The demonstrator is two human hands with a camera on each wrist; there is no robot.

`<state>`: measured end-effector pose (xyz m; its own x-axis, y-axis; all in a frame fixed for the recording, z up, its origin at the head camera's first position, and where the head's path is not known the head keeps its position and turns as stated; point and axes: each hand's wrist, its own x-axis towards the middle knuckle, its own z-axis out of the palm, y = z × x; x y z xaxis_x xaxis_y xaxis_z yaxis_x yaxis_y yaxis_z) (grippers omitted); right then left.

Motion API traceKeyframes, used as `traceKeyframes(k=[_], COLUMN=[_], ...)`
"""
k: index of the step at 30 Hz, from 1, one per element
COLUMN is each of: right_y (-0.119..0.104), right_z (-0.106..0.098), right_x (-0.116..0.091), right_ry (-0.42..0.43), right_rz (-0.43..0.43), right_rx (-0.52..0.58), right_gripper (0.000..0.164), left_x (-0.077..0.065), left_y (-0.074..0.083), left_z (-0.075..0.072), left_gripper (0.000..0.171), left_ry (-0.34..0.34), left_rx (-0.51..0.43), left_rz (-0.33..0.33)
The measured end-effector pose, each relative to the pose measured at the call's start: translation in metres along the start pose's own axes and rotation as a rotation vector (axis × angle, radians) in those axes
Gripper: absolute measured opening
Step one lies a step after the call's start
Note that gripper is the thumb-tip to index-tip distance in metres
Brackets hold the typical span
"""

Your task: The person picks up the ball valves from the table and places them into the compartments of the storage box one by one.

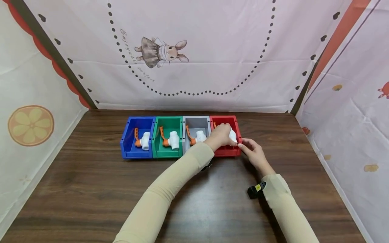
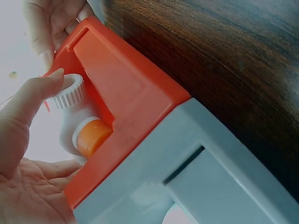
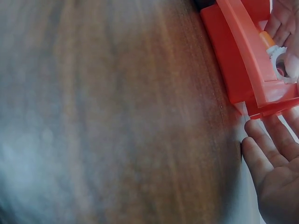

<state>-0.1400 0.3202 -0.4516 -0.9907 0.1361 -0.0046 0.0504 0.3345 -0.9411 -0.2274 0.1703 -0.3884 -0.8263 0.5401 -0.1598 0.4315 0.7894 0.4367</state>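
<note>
In the head view a red bin (image 1: 230, 153) stands at the right end of a row. My left hand (image 1: 220, 136) reaches into it and holds a white ball valve (image 1: 232, 136) with an orange handle. The left wrist view has the left thumb (image 2: 35, 95) on the valve's ribbed end (image 2: 70, 95), the other fingers at its far end. My right hand (image 1: 256, 155) touches the red bin's right side from outside. In the right wrist view, that hand's fingers (image 3: 275, 135) lie extended against the outer wall; its thumb is hidden there.
Left of the red bin stand a grey bin (image 1: 196, 118), a green bin (image 1: 167, 154) and a blue bin (image 1: 136, 155). Each contains a white valve with an orange handle. The bins touch side by side on a dark wooden table (image 1: 91, 189), near the patterned cloth (image 1: 212, 77) behind.
</note>
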Motion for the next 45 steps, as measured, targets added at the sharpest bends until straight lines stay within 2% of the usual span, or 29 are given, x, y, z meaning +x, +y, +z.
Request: traceKeyframes(k=[7,17,25,36,45], right_y=[0.005,0.008,0.009,0.004,0.003], right_z=[0.002,0.007,0.007,0.002,0.001], right_x=[-0.002,-0.008,-0.006,-0.004,-0.001], right_ry=[0.002,-0.006,-0.008,0.000,0.006], right_rz=[0.008,0.013,0.016,-0.004,-0.025], right_rx=[0.027,0.016,0.007,0.018,0.021], right_gripper=[0.040,0.041,0.041,0.040,0.039], left_x=[-0.001,-0.003,-0.002,0.005,0.006], left_y=[0.000,-0.002,-0.001,0.002,0.003], left_z=[0.007,0.015,0.017,0.021,0.018], left_gripper=[0.058,0.056,0.059,0.052,0.053], left_ry=[-0.024,-0.053,-0.046,-0.036,-0.024], left_rx=[0.047,0.178,0.203,0.309,0.316], left_rz=[-0.024,-0.006,-0.033,0.005,0.017])
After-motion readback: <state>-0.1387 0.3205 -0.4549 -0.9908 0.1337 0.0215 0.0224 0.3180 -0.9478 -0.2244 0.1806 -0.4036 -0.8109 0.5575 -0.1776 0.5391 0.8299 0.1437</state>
